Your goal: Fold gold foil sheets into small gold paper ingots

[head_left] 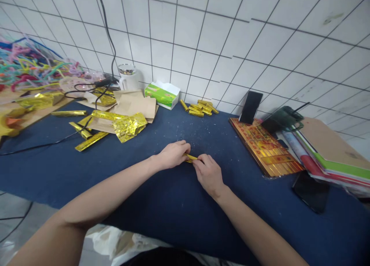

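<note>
Table (162, 204), blue-covered: bearing everything below. Left hand (175, 154): you are curling its fingers closed, pinching one end of the roll. Right hand (208, 174): you are bending its fingers, pinching the other end. Gold roll (191, 157): lying between your hands over the table's middle, long axis running left to right, right end slightly nearer you.

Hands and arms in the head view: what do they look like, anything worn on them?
The left hand and right hand are human and bare: no gloves, rings or watch visible. No sleeves show on the left arm or right arm. A small mark, too blurred to identify, sits near the right wrist.
</note>
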### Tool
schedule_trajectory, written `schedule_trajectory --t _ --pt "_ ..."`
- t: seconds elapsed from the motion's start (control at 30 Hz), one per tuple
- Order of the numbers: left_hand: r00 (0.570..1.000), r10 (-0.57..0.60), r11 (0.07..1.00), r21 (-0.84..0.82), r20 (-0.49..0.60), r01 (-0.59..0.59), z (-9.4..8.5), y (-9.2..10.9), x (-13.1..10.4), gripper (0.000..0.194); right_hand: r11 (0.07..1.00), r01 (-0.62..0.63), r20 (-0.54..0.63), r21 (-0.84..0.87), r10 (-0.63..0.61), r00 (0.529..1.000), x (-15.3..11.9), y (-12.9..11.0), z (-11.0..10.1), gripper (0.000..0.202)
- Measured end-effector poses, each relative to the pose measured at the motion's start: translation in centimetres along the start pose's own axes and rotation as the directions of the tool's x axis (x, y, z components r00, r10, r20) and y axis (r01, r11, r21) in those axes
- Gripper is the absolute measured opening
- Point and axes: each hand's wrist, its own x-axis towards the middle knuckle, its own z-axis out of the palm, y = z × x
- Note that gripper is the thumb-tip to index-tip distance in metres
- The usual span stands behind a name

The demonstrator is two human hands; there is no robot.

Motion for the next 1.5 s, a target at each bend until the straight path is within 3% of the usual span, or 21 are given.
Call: schedule_trajectory --t 0.17,0.33,0.6,1.0,1.27,1.5 --pt "0.993 0.113 0.976 0.186 0.028 -0.116 -0.2 -0.1 -0.1 0.003 1.000 0.010 0.027 -0.029 -0.010 1.000 0.1 0.1 -0.1 0.024" --pt "0.980 0.188 0.950 0.240 0.064 -0.198 -0.5 -0.1 -0.1 0.006 0.999 0.013 0.046 -0.041 -0.011 0.999 0.2 0.0 -0.2 0.024" --pt "0.988 0.154 0.960 0.236 -0.006 -0.148 -0.3 -0.1 -0.1 0.010 0.999 0.032 0.090 -0.040 -0.029 0.996 0.4 0.2 -0.4 0.024" --pt "0.989 0.141 0.931 0.334 0.038 -0.146 -0.7 0.8 -0.6 0.011 1.000 -0.012 0.102 0.029 0.009 0.995 0.8 0.7 -0.2 0.023" --pt "0.981 0.170 0.934 0.302 0.089 -0.189 -1.2 0.8 -0.9 0.008 0.996 -0.043 0.106 0.082 0.034 0.994 1.0 1.1 -0.2 0.017" --pt "0.995 0.070 0.968 0.237 0.068 -0.084 -1.0 0.2 -0.6 0.015 0.996 -0.060 0.121 0.072 0.051 0.991 1.3 1.1 -0.2 0.020"
